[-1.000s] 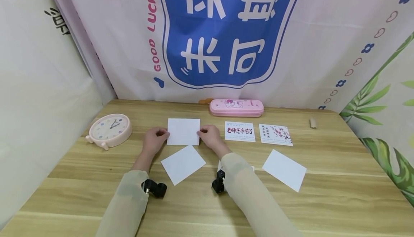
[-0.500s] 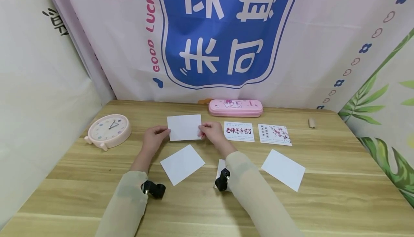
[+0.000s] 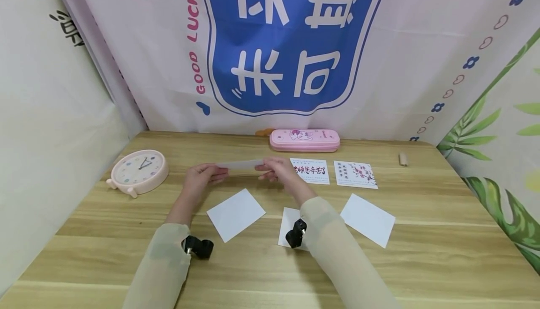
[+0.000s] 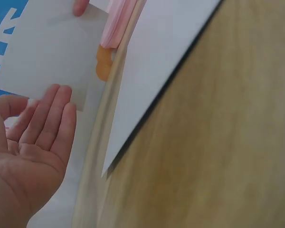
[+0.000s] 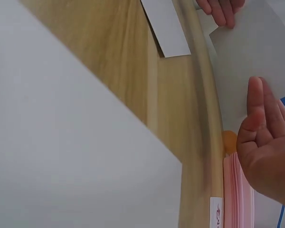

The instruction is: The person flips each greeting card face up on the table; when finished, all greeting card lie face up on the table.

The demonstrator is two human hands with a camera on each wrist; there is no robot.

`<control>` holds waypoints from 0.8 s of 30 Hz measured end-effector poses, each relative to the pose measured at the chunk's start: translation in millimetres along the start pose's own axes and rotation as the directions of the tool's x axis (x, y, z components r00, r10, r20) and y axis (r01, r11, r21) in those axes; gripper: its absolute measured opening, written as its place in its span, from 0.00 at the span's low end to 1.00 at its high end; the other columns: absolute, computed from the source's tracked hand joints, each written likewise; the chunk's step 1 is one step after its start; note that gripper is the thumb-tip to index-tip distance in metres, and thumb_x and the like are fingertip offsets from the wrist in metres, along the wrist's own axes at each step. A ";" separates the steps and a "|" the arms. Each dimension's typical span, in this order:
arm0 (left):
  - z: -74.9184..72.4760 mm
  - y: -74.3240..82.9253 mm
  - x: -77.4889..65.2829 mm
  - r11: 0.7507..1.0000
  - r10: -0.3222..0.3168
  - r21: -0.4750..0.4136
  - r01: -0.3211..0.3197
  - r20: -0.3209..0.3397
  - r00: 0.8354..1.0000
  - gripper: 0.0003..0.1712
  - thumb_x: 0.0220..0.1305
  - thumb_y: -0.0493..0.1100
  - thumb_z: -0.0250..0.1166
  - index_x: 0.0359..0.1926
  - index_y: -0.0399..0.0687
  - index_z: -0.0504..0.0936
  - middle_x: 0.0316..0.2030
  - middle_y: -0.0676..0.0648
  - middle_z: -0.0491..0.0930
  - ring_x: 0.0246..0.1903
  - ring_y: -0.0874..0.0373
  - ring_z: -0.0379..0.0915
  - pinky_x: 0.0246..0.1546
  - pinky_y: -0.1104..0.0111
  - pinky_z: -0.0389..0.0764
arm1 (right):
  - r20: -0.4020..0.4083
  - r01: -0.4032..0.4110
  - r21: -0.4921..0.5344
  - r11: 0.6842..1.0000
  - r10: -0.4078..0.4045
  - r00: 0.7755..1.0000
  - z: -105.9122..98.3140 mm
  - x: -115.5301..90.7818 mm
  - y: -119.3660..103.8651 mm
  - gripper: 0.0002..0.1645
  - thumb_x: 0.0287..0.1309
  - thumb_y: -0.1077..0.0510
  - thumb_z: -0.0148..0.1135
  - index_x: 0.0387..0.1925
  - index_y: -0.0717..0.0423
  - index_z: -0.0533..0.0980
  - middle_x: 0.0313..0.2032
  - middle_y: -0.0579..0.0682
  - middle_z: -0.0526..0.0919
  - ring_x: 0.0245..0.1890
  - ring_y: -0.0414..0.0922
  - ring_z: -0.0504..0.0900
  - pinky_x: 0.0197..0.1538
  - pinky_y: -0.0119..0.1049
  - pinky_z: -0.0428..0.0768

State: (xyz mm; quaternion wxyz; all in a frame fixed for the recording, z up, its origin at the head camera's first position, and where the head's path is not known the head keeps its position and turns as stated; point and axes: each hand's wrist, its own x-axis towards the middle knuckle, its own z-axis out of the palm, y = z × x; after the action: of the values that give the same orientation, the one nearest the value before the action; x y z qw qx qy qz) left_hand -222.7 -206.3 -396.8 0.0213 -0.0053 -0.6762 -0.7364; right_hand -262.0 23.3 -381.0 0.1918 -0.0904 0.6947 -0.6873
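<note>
A white card [image 3: 239, 164] is held up between both hands, tilted so that it shows as a thin strip in the head view. My left hand [image 3: 200, 177] pinches its left end with thumb and fingers. At the right end, my right hand [image 3: 281, 175] pinches it the same way, overlapping a printed card with red characters [image 3: 314, 172]. In the left wrist view the plain pale face of the held card [image 4: 47, 52] shows above the fingertips. Below the hands, a blank white card [image 3: 236, 215] lies slanted on the table.
Another white card [image 3: 286, 229] lies partly under the right sleeve, and a third [image 3: 368, 220] lies to its right. A blossom-printed card [image 3: 356, 175], pink pencil case [image 3: 304, 141] and small tan object [image 3: 403, 159] are farther back. A pink clock [image 3: 140, 172] stands at left.
Both hands have raised the white card off the table and tipped it from face-up to nearly edge-on. The right forearm has shifted slightly right, uncovering more of the card under it.
</note>
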 end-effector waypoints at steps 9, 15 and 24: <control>1.2 0.3 2.3 0.992 -0.118 0.042 0.120 -0.051 0.992 0.21 0.56 0.35 0.57 0.48 0.25 0.69 0.38 0.39 0.75 0.33 0.56 0.76 0.37 0.65 0.75 | -0.094 -0.015 -0.006 1.000 0.015 0.995 1.8 1.5 5.7 0.17 0.51 0.67 0.53 0.45 0.66 0.72 0.29 0.54 0.78 0.21 0.42 0.76 0.27 0.31 0.75; 6.8 -1.8 4.9 0.981 -0.127 0.135 0.142 -0.111 0.986 0.22 0.54 0.33 0.59 0.52 0.32 0.69 0.35 0.40 0.77 0.27 0.61 0.75 0.32 0.69 0.76 | -0.218 0.019 -0.079 0.997 -0.036 0.975 6.2 2.5 7.9 0.25 0.48 0.69 0.57 0.52 0.61 0.68 0.29 0.58 0.79 0.16 0.40 0.71 0.22 0.29 0.74; 13.8 -4.2 7.4 0.973 -0.095 0.195 0.120 -0.134 0.986 0.20 0.56 0.33 0.57 0.50 0.28 0.69 0.38 0.39 0.76 0.27 0.62 0.74 0.31 0.71 0.76 | -0.329 0.049 -0.200 0.979 -0.114 0.937 9.9 1.4 8.8 0.19 0.48 0.67 0.59 0.45 0.66 0.73 0.27 0.57 0.80 0.10 0.40 0.70 0.21 0.34 0.75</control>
State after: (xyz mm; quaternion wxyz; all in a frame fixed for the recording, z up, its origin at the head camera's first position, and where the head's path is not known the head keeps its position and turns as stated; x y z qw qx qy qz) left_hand -230.6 -192.3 -399.5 0.0237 0.0794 -0.7443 -0.6627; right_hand -258.1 13.9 -389.7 0.0313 -0.0176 0.7750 -0.6309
